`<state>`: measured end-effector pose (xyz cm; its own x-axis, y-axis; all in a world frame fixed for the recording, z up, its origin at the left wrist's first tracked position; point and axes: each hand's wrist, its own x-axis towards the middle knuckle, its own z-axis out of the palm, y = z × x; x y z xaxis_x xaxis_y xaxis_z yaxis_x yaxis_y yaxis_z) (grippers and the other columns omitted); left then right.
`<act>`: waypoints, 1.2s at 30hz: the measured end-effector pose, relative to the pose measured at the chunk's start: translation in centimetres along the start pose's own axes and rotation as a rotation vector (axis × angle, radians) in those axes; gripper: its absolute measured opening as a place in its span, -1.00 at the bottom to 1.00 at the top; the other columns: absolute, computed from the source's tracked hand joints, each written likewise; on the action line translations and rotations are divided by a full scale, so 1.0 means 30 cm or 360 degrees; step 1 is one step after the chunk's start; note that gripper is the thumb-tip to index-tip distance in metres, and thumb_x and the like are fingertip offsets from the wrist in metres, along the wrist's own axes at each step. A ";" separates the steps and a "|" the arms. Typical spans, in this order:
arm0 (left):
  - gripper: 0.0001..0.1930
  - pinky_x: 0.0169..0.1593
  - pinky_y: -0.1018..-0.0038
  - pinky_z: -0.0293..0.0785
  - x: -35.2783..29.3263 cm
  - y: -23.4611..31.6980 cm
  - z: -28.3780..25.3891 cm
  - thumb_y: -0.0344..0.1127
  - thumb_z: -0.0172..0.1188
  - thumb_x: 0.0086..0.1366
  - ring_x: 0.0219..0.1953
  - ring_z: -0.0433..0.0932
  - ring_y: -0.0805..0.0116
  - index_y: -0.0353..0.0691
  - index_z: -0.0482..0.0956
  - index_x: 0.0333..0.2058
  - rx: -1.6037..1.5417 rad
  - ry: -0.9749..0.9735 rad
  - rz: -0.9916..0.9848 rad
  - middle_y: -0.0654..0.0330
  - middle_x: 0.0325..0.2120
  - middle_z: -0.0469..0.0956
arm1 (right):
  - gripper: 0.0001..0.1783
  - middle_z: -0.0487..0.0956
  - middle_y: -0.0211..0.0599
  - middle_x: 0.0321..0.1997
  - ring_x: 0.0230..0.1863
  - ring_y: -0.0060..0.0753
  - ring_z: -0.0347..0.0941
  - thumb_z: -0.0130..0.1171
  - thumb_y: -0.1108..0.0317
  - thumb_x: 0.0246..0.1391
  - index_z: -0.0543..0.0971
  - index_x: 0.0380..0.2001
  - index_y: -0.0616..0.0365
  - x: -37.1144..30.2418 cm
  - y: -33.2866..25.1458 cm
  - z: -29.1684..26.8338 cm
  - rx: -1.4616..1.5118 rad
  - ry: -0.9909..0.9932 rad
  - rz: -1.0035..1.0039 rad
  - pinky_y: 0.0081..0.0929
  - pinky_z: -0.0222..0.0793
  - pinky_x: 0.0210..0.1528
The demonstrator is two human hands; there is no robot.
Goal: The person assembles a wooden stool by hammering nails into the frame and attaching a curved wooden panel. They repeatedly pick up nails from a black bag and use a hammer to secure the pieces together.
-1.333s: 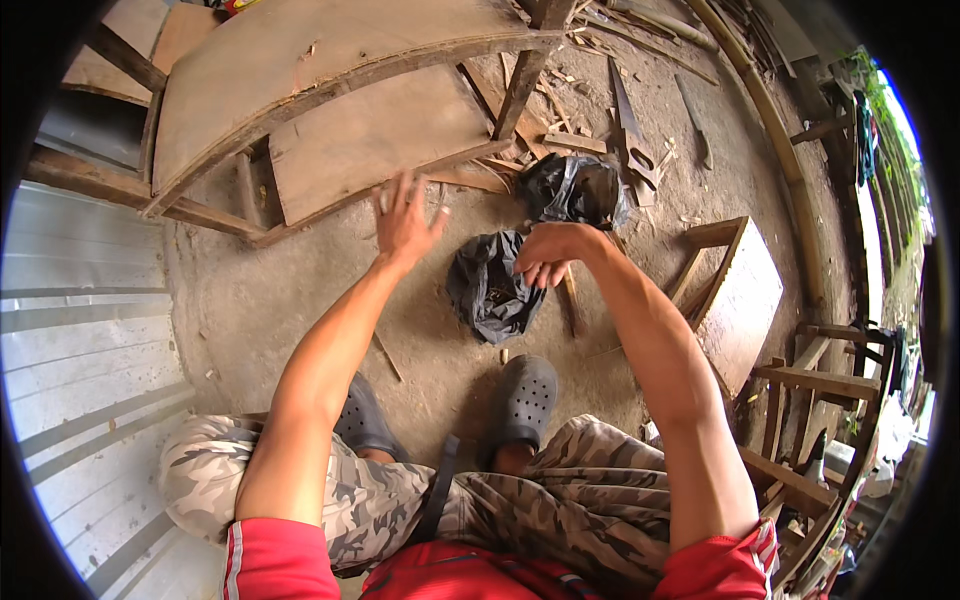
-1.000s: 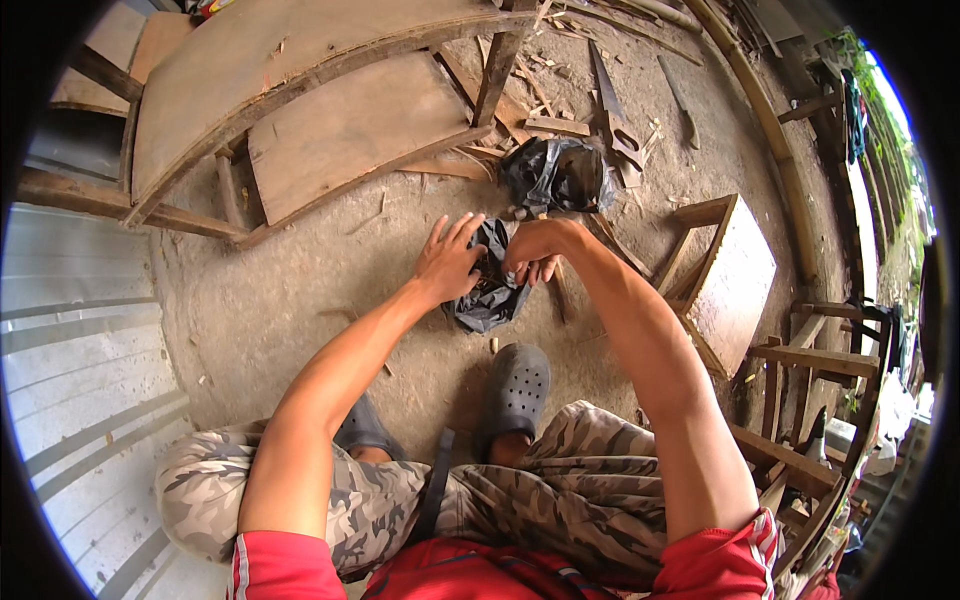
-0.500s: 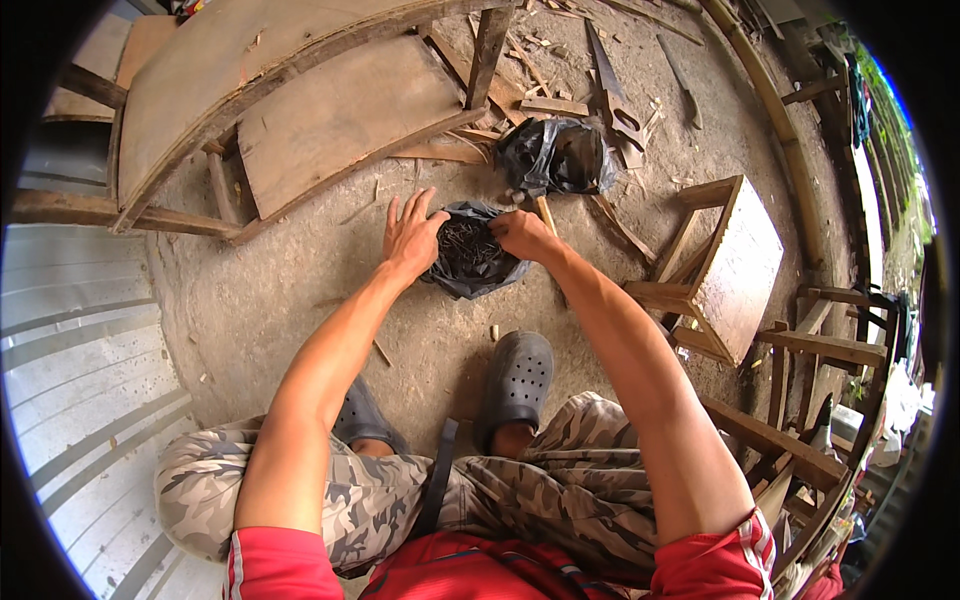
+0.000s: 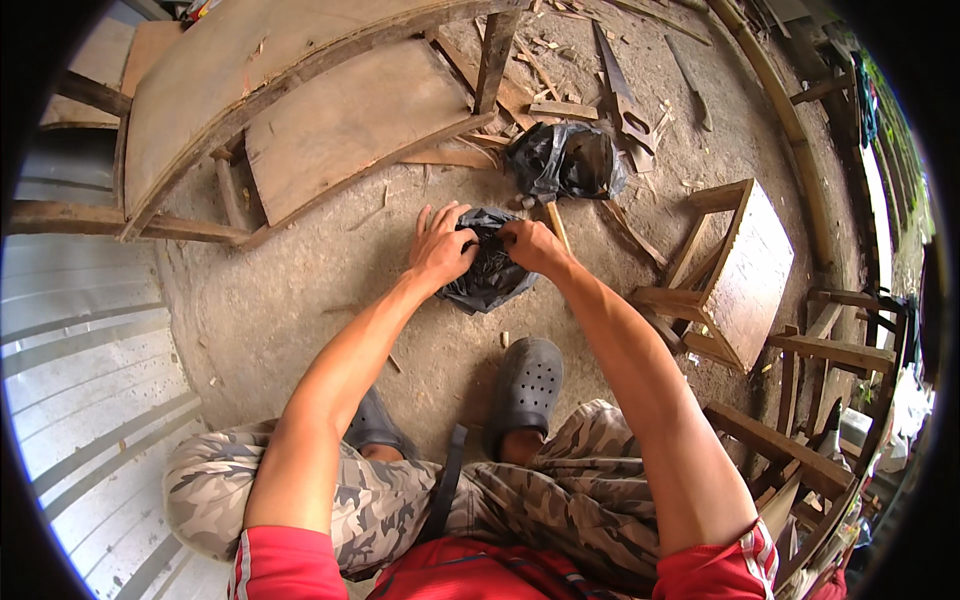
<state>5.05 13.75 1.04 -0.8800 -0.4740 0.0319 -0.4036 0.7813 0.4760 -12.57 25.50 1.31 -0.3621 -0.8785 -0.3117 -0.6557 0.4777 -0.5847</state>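
On floor (image 4: 290, 300) — two black bags (image 4: 487, 294), two hands (image 4: 438, 250) at nearer — one handsaw (image 4: 618, 82).

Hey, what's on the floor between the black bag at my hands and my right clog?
A small, pale stub lies between the black bag and your right clog, seen in the head view.

"How many black plastic bags (image 4: 490, 296) (image 4: 543, 165) down there?"

"Two. I also count two bare hands (image 4: 439, 248) (image 4: 534, 247) and two gray perforated clogs (image 4: 528, 385) (image 4: 376, 426)."

"And tools?"

"One handsaw (image 4: 617, 82), one long-bladed knife (image 4: 690, 82)."

"Red sleeves (image 4: 290, 562) (image 4: 712, 562)?"

"Two."
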 end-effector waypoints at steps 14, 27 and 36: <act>-0.80 0.45 -0.05 -0.23 -0.002 0.066 0.046 -0.33 0.25 0.18 0.38 0.15 0.16 -0.17 0.73 -0.23 0.0197 0.0008 -0.0199 0.12 0.23 0.37 | -0.66 0.67 -0.08 -0.16 -0.08 0.01 0.61 0.13 0.30 -0.02 0.70 -0.15 -0.12 -0.004 -0.016 -0.011 -0.0094 -0.0085 0.0037 -0.18 0.52 -0.01; -0.82 0.40 0.02 -0.03 0.025 0.077 0.071 -0.31 0.25 0.11 0.28 0.28 0.07 -0.17 0.69 -0.30 -0.0045 0.0070 -0.0345 0.05 0.13 0.44 | -0.72 0.66 0.00 -0.26 -0.16 0.15 0.56 0.15 0.23 0.03 0.65 -0.21 0.09 -0.040 -0.032 -0.042 -0.0076 0.0237 -0.0136 -0.06 0.48 -0.11; -0.91 0.14 0.16 0.35 0.031 0.059 -0.053 -0.33 0.23 0.16 0.07 0.47 0.03 -0.17 0.55 -0.37 -0.0467 0.0494 -0.0022 0.09 -0.04 0.52 | -0.57 0.59 0.09 -0.03 0.01 0.12 0.56 0.02 0.08 0.19 0.43 -0.01 0.15 -0.061 0.134 -0.083 -0.0413 0.0255 0.0875 -0.07 0.48 0.04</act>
<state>3.92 14.05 3.32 -0.7398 -0.6182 0.2654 -0.2868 0.6467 0.7068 -16.20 29.05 1.38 -0.7736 -0.5013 -0.3876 -0.4774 0.8633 -0.1637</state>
